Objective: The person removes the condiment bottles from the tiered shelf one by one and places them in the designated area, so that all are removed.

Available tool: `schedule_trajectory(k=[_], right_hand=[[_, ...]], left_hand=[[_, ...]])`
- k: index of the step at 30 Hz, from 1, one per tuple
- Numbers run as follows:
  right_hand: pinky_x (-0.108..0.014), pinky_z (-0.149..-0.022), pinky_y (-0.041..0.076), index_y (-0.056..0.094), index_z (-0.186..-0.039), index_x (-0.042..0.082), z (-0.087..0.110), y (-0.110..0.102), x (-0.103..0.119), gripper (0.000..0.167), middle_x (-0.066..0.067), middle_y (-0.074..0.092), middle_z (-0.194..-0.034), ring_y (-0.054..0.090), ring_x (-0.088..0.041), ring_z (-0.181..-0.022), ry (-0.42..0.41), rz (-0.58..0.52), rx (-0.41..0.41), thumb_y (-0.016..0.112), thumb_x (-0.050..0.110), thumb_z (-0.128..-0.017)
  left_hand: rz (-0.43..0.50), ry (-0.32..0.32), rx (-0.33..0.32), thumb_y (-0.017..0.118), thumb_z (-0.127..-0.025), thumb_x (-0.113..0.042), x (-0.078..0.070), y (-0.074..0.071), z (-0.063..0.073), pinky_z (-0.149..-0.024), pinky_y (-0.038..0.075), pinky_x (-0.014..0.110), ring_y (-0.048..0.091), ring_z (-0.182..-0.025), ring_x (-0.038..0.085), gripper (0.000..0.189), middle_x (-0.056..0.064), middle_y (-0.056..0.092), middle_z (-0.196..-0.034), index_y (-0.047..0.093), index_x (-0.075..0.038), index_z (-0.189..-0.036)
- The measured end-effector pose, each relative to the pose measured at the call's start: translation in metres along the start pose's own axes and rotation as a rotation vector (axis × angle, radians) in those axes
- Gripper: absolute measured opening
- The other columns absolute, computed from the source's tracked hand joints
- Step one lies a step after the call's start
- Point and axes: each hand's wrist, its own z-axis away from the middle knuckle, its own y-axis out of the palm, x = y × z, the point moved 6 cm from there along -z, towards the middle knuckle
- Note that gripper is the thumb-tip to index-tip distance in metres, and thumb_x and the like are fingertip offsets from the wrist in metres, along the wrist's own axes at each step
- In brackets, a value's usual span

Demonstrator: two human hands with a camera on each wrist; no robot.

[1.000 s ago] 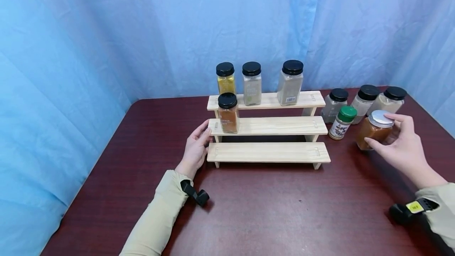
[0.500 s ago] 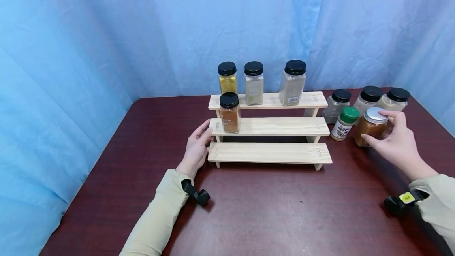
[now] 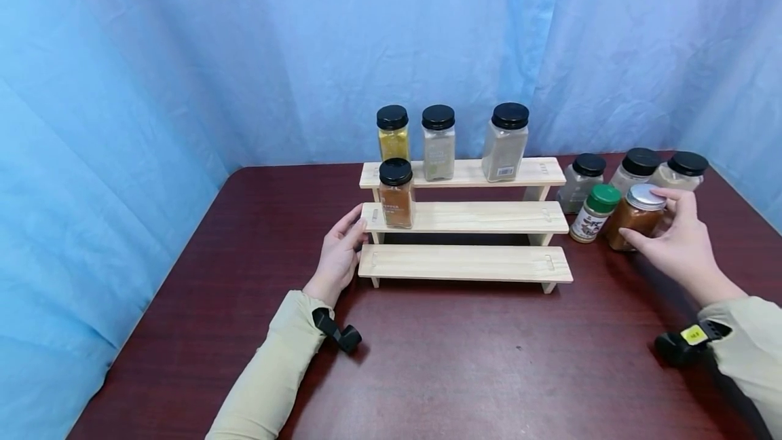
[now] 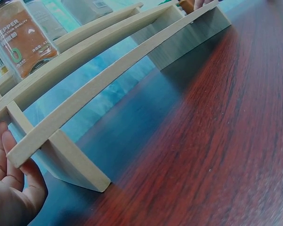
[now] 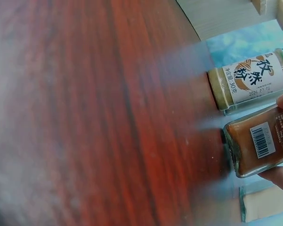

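Observation:
My right hand grips a square glass spice jar of orange-brown powder by its silver lid and sides. The jar stands close beside a small green-capped shaker; the right wrist view shows its barcode label. At the left end of a three-tier wooden spice rack, my left hand holds the edge of the middle tier, its thumb at the front and its other fingers partly hidden. On that tier stands a black-lidded pepper jar.
The top tier carries a yellow spice jar, a pale powder jar and a larger greyish jar. Right of the rack, several black-lidded jars stand behind the shaker, including a grey one. Blue curtains surround the dark red table.
My right hand has moved the silver-lidded jar left and slightly back, up close to the green-capped shaker. My left hand stays at the rack.

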Motion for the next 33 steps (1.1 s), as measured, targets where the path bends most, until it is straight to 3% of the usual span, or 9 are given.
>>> schedule_trajectory(k=[17,27,33], right_hand=[[0.004,-0.065,0.034,0.015,-0.144,0.014,-0.002,-0.002,-0.009,0.08,-0.036,0.038,-0.126,0.035,0.028,-0.081,0.033,-0.016,0.029,0.066,0.003,-0.085],[0.002,-0.059,0.032,0.02,-0.14,-0.002,-0.003,-0.007,-0.006,0.076,-0.033,0.039,-0.125,0.032,0.024,-0.076,-0.002,0.068,0.027,0.069,0.001,-0.082],[0.005,-0.062,0.029,0.024,-0.141,0.0,-0.005,-0.01,-0.008,0.075,-0.034,0.04,-0.125,0.03,0.026,-0.079,-0.003,0.094,0.021,0.07,0.004,-0.082]], left_hand=[[-0.003,0.002,-0.004,0.048,-0.1,-0.013,0.001,0.0,0.0,-0.063,0.047,0.023,0.05,-0.073,0.007,0.043,-0.005,0.057,-0.091,0.044,-0.01,-0.142],[-0.001,0.009,0.008,0.047,-0.1,-0.012,0.0,0.001,0.0,-0.063,0.046,0.021,0.051,-0.072,0.006,0.044,-0.007,0.059,-0.093,0.042,-0.009,-0.143],[0.008,0.003,0.008,0.048,-0.1,-0.013,0.0,0.0,0.0,-0.063,0.045,0.021,0.05,-0.073,0.006,0.043,-0.007,0.059,-0.093,0.044,-0.011,-0.142]])
